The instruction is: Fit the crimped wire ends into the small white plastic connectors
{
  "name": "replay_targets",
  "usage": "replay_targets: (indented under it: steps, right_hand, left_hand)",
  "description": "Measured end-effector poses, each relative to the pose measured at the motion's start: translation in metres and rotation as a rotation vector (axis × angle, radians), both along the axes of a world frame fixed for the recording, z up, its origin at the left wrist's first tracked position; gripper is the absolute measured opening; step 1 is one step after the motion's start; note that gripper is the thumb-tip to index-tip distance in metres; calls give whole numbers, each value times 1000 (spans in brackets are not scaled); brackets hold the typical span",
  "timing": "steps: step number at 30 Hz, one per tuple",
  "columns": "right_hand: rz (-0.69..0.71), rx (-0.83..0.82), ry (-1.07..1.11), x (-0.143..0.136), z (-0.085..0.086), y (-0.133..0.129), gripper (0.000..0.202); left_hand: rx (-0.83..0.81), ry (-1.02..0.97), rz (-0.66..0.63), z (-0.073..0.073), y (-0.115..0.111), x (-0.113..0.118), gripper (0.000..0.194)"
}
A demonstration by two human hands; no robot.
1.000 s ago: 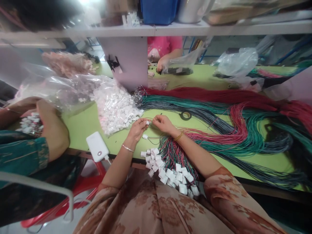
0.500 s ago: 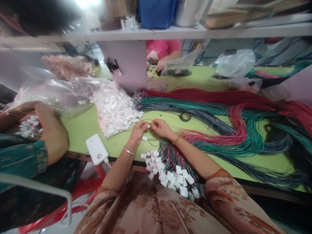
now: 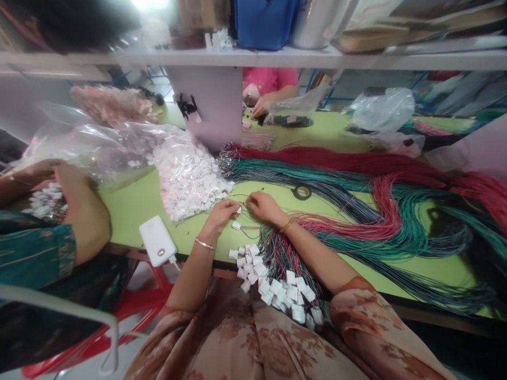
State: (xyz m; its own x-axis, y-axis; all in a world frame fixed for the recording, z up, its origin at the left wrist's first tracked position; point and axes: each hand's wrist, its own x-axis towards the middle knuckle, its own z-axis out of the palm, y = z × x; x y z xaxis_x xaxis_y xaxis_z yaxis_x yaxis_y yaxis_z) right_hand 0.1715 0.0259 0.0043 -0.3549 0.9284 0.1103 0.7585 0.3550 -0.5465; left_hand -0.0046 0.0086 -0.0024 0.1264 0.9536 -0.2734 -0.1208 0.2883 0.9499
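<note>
My left hand (image 3: 222, 214) is closed in a pinch on a small white plastic connector (image 3: 239, 210). A short gap to the right, my right hand (image 3: 264, 206) has its fingers pressed together around what looks like the end of a thin dark wire; the fingertips partly hide it. Just below the hands, another white connector (image 3: 236, 225) lies on the green table with a dark wire running from it. Under my right forearm is a bundle of red, green and black wires (image 3: 273, 245), ending in several white connectors (image 3: 277, 287) at the table's front edge.
A clear bag of white connectors (image 3: 190, 182) lies behind my left hand. Long red wires (image 3: 336, 158) and a roll of black tape (image 3: 302, 192) lie to the right. A white power bank (image 3: 157, 240) is at the left edge, near a co-worker's arm (image 3: 83, 211).
My hands have drawn slightly apart. The left hand, with the white connector, has shifted a little left and down; the right hand has stayed nearly in place.
</note>
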Motion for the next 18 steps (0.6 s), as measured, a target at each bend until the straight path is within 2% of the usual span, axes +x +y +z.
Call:
replay_targets:
  steps: [3, 5, 9, 12, 15, 18]
  right_hand:
    - [-32, 28, -186, -3, 0, -1, 15]
    - [-40, 50, -177, -4, -2, -1, 16]
    - [-85, 23, 149, 3, -4, 1, 12]
    - [-57, -30, 403, 7, -3, 1, 12]
    - [-4, -100, 536, 7, -2, 0, 17]
    - [12, -163, 574, 7, -2, -2, 21]
  left_hand:
    - [-17, 27, -3, 2, 0, -2, 16]
    - [-15, 18, 4, 2, -1, -1, 17]
    - [-21, -109, 37, 1, 0, 2, 19]
    - [-39, -223, 68, -2, 1, 4, 20]
    - [-63, -285, 63, -6, 2, 5, 18]
    - [-82, -312, 54, -8, 3, 5, 16]
